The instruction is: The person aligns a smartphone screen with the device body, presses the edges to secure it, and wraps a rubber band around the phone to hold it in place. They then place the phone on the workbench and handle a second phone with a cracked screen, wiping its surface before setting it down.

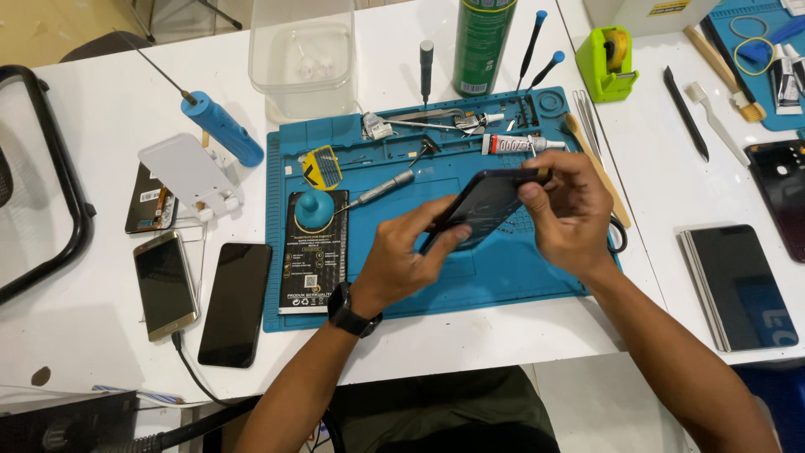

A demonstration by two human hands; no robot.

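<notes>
— What's the person wearing, from where you stand?

— Both forearms are bare, no sleeves reaching them. On the wrist of the left hand (401, 267) there's a black wristwatch (352, 311) with a dark band and a rounded case.

— Anything on the right hand (566, 214)?

— No ring, no band that I can see. Lower down, dark, olive-black clothing (444, 411) covers the lap.

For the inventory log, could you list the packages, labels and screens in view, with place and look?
Black flat package: blue mat's left, pale label.
Green can: behind mat, white label.
Glue tube: mat's top, white, dark markings.
Gold phone, black phone: left of mat, dark screens.
</notes>
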